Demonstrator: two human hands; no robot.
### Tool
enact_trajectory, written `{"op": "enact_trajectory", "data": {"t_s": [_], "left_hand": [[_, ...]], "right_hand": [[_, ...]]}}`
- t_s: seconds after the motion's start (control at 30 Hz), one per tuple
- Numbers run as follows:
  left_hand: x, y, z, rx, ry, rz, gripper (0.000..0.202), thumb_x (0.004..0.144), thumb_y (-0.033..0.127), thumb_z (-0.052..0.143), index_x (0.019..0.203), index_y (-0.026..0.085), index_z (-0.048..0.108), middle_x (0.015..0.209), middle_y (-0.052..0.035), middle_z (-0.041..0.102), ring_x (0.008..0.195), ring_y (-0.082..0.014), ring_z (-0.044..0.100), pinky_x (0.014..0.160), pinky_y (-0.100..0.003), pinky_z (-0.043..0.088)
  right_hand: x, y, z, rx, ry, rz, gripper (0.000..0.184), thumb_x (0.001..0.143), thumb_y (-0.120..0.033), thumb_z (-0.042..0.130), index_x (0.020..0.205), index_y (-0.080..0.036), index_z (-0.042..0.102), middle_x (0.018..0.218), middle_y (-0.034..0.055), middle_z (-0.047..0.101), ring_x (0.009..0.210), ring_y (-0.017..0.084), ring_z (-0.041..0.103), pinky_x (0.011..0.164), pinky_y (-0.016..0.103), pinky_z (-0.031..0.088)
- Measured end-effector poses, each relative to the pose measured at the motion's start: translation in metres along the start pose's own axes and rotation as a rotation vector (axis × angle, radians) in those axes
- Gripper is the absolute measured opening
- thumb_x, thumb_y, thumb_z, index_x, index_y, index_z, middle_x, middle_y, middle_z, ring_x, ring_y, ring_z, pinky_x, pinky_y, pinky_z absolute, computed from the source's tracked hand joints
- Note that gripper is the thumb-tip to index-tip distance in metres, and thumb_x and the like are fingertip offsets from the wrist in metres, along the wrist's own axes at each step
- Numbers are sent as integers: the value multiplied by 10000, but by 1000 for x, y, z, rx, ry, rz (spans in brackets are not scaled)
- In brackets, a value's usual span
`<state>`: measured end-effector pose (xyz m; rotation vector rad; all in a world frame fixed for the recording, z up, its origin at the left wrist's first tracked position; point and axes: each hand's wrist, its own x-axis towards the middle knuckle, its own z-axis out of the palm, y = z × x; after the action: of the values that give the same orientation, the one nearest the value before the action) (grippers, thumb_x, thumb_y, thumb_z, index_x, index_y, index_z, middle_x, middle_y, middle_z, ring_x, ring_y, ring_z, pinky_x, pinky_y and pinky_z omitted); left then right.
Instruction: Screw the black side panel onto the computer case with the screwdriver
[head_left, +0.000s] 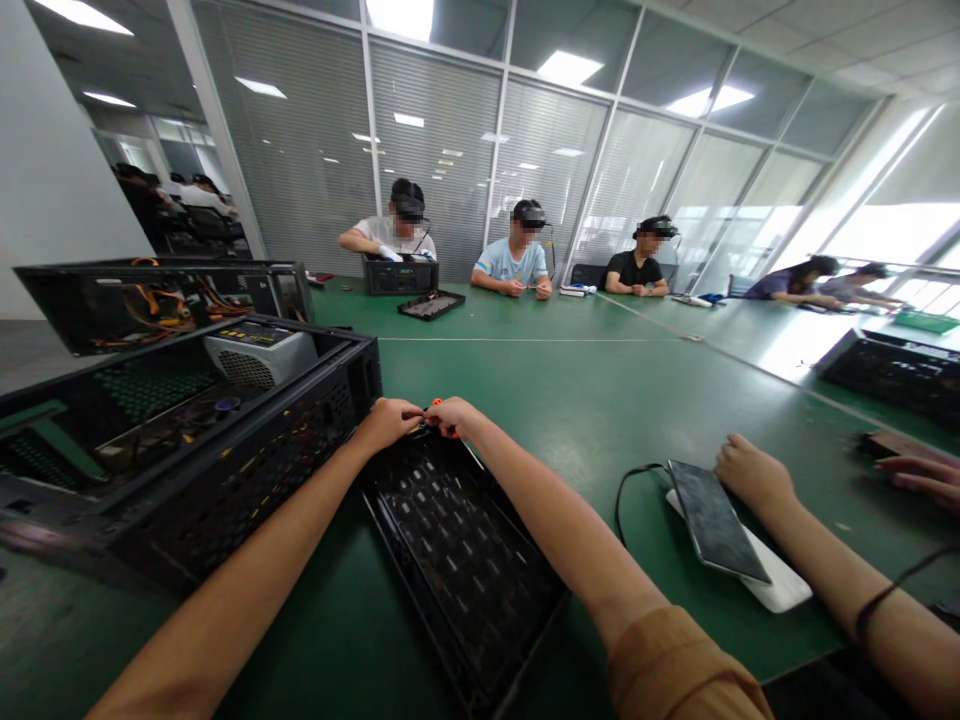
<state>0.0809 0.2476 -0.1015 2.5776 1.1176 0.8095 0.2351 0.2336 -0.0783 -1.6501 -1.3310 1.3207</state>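
One grip, right hand (453, 415), clamped on orange object (437, 402); left hand's (386, 425) unclear; slotted black panel (459, 545) beneath.

The left hand (391, 420) and right hand (454, 416) are placed close together at the far end of a black panel (465, 560); an orange object (436, 402) is held, partly hidden, in the right. An opened computer case (247, 480), containing a grey power supply (262, 352), is positioned alongside on the green table (495, 375).

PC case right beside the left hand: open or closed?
Open. The case has no cover on its upward-facing side, so the grey power supply inside is exposed to view.
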Motion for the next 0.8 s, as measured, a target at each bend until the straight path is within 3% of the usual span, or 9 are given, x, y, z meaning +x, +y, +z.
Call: {"op": "enact_trajectory", "data": {"t_s": [0.37, 0.5, 0.6, 0.7, 0.8], "left_hand": [[6, -14, 0, 41, -45, 7, 245, 782, 329, 523, 885, 218, 716, 896, -37, 711, 824, -176, 627, 760, -222, 421], [7, -21, 4, 94, -85, 47, 210, 761, 292, 542, 851, 221, 718, 846, -41, 705, 782, -176, 620, 733, -231, 415], [11, -24, 9, 153, -91, 85, 181, 745, 272, 562, 819, 221, 719, 807, -51, 686, 780, -180, 601, 742, -248, 408], [15, -26, 12, 166, -91, 84, 163, 733, 273, 575, 783, 215, 719, 792, -55, 671, 774, -182, 587, 735, -257, 406], [17, -25, 12, 119, -87, 52, 154, 721, 261, 578, 772, 205, 712, 771, -42, 666, 742, -167, 583, 700, -242, 407]], "right_hand": [[0, 1, 4, -24, 20, 2, 223, 666, -178, 619, 536, -160, 440, 381, -48, 411, 313, 39, 293, 313, 170, 228], [0, -4, -8, -16, 60, -71, 231, 727, -238, 577, 566, -170, 425, 393, -67, 359, 324, 49, 308, 323, 171, 243], [-5, -16, -25, 97, 73, -217, 228, 826, -343, 460, 669, -182, 423, 468, -74, 368, 363, 50, 346, 380, 158, 330], [-13, -30, -39, 280, 64, -438, 197, 878, -334, 349, 756, -189, 404, 563, -64, 409, 440, 53, 424, 488, 162, 419], [-17, -38, -42, 283, 122, -607, 188, 898, -334, 316, 809, -193, 403, 661, -45, 461, 528, 57, 478, 546, 164, 439]]}}
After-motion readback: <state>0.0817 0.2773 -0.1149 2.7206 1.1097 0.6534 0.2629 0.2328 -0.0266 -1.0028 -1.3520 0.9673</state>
